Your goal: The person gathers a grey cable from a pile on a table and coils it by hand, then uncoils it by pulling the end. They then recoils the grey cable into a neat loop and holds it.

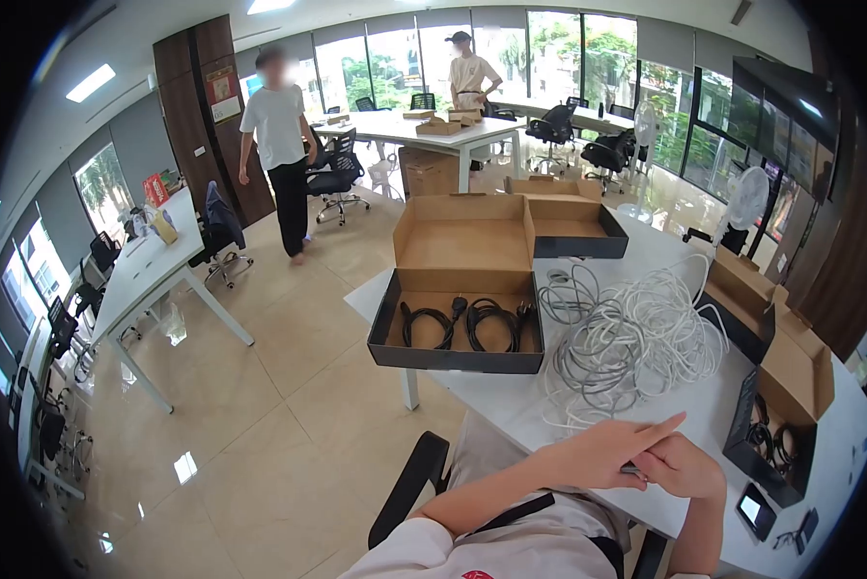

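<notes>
My left hand (598, 455) reaches across in front of me and lies against my right hand (683, 467), over the near edge of the white table. Its fingers stretch out past the right hand's knuckles. The right hand's fingers are curled, and a small dark thing (631, 470) shows between the two hands; what it is I cannot make out. Just beyond them lies a tangled heap of white and grey cables (636, 333). An open black cardboard box (456, 357) left of the heap holds two coiled black power cords (491, 323).
More open boxes stand behind the heap (578, 241) and along the right (771, 473), the nearest holding black cords. A phone (756, 511) lies at lower right. A chair armrest (409, 487) is at my left. Two people (277, 135) (470, 77) stand farther back.
</notes>
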Demonstrator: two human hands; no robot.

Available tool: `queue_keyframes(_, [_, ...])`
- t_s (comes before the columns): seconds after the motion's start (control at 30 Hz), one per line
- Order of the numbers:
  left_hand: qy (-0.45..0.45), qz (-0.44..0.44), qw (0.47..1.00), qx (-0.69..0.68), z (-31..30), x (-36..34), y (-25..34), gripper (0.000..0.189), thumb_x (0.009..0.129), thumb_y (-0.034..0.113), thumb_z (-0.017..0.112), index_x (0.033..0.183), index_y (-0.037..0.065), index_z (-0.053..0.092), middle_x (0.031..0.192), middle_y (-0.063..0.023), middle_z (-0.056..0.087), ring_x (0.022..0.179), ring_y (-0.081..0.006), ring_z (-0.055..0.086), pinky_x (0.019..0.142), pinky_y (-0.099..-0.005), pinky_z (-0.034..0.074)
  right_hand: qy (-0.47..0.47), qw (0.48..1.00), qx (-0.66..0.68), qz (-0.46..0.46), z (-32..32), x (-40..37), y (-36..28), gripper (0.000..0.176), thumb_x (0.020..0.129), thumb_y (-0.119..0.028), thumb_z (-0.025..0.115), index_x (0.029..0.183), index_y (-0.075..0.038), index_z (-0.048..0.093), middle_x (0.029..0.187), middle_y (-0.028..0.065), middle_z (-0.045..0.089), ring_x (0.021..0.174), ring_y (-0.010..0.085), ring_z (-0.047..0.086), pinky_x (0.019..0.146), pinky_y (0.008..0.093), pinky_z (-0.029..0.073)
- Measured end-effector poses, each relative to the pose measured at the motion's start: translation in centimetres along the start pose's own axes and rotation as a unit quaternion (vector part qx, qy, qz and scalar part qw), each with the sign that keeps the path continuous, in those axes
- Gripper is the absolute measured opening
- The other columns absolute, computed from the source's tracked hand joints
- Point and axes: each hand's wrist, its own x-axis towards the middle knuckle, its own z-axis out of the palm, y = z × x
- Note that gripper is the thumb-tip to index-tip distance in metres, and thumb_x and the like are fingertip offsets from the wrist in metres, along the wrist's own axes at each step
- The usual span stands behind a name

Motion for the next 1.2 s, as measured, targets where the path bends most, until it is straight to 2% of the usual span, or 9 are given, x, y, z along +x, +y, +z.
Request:
queue_keyframes(0.2, [-0.163, -0.281, 0.931, -0.167, 0.5, -0.4, -3.4, 0.059, 0.074, 0.013, 0.077, 0.126, 0.005, 0.05, 0.078, -0.0104, 0.067, 0.067, -0.026, 0.062, 0.062, -0.034, 0.047, -0.004, 0.993, -0.09, 0.079, -0.6, 0.8, 1.0, 0.027, 0.09, -0.022, 0.057, 0.081, 0.001, 0.068, 0.057, 0.0113, 0.056, 0.049, 0.0174, 0.05, 0.05, 0.0307, 0.041])
queue_keyframes(0.4, [-0.068, -0.117, 0.986, -0.101, 2.0, -1.0, -4.8, 0.056, 0.077, 0.006, 0.072, 0.128, 0.006, 0.048, 0.082, -0.0096, 0.065, 0.071, -0.0192, 0.061, 0.068, -0.03, 0.048, 0.029, 0.986, -0.115, 0.115, -0.3, 0.8, 0.7, 0.031, 0.089, -0.026, 0.06, 0.076, 0.001, 0.068, 0.055, 0.0117, 0.056, 0.047, 0.0161, 0.046, 0.048, 0.0297, 0.039])
queue_keyframes(0.57, [-0.019, -0.132, 0.978, -0.161, 2.6, -1.0, -4.2, 0.055, 0.085, 0.005, 0.065, 0.135, 0.006, 0.041, 0.09, -0.0118, 0.063, 0.075, -0.0189, 0.059, 0.071, -0.0301, 0.047, 0.099, 0.976, -0.12, 0.154, 0.1, -0.1, 0.1, 0.034, 0.086, -0.03, 0.065, 0.077, 0.003, 0.067, 0.052, 0.0118, 0.054, 0.045, 0.0154, 0.046, 0.047, 0.0291, 0.038])
queue_keyframes(0.67, [0.011, -0.175, 0.977, -0.121, 3.5, -1.0, -5.2, 0.054, 0.087, 0.01, 0.063, 0.135, 0.005, 0.04, 0.084, -0.0128, 0.062, 0.073, -0.0192, 0.058, 0.069, -0.0287, 0.046, 0.27, 0.936, -0.176, 0.146, 1.0, 0.0, -1.9, 0.025, 0.082, -0.021, 0.067, 0.081, 0.004, 0.066, 0.055, 0.0127, 0.055, 0.05, 0.0203, 0.051, 0.05, 0.0308, 0.04])
queue_keyframes(0.77, [0.091, -0.227, 0.964, -0.105, 3.7, -0.6, -6.3, 0.043, 0.091, 0.015, 0.06, 0.129, 0.003, 0.047, 0.076, -0.0049, 0.06, 0.064, -0.0127, 0.052, 0.059, -0.0238, 0.04, 0.546, 0.777, -0.299, -0.095, 1.8, 1.3, 0.1, 0.011, 0.079, -0.008, 0.066, 0.078, 0.002, 0.064, 0.062, 0.0134, 0.057, 0.057, 0.0262, 0.055, 0.054, 0.0335, 0.042])
queue_keyframes(0.87, [0.253, -0.155, 0.947, -0.122, 4.2, 0.3, -10.2, 0.03, 0.094, 0.023, 0.058, 0.114, 0.001, 0.056, 0.066, 0.0052, 0.052, 0.054, -0.0053, 0.041, 0.049, -0.0202, 0.032, 0.602, 0.719, -0.322, -0.13, 3.5, 0.1, 0.5, 0.01, 0.082, -0.003, 0.059, 0.072, -0.001, 0.059, 0.065, 0.0137, 0.055, 0.065, 0.0291, 0.056, 0.063, 0.0342, 0.043])
queue_keyframes(0.93, [0.275, -0.277, 0.873, -0.292, 2.4, 1.1, -9.5, 0.023, 0.094, 0.024, 0.058, 0.103, 0.003, 0.057, 0.062, 0.006, 0.045, 0.052, -0.0051, 0.039, 0.047, -0.0219, 0.032, 0.516, 0.832, -0.139, -0.146, 6.3, -1.2, 2.8, 0.01, 0.078, 0.001, 0.058, 0.069, -0.001, 0.059, 0.066, 0.0123, 0.06, 0.057, 0.0254, 0.057, 0.055, 0.0335, 0.044])
queue_keyframes(1.03, [0.318, -0.252, 0.823, -0.397, 1.1, 2.1, -7.7, 0.018, 0.096, 0.024, 0.056, 0.088, 0.009, 0.052, 0.058, 0.0068, 0.038, 0.049, -0.0046, 0.033, 0.046, -0.0227, 0.029, 0.332, 0.928, 0.17, 0.017, 10.4, 0.1, 4.3, 0.018, 0.091, -0.013, 0.053, 0.086, 0.001, 0.063, 0.083, 0.0107, 0.066, 0.074, 0.0169, 0.062, 0.066, 0.0304, 0.049])
queue_keyframes(1.2, [0.33, -0.168, 0.777, -0.508, -0.2, 1.7, -7.0, 0.025, 0.098, 0.024, 0.051, 0.08, 0.01, 0.043, 0.056, 0.0067, 0.028, 0.046, -0.0044, 0.023, 0.045, -0.0233, 0.021, 0.23, 0.793, 0.564, -0.015, 9.8, 3.0, 8.2, 0.034, 0.097, -0.028, 0.049, 0.123, -0.006, 0.051, 0.115, 0.0106, 0.06, 0.108, 0.0211, 0.056, 0.09, 0.0352, 0.046])
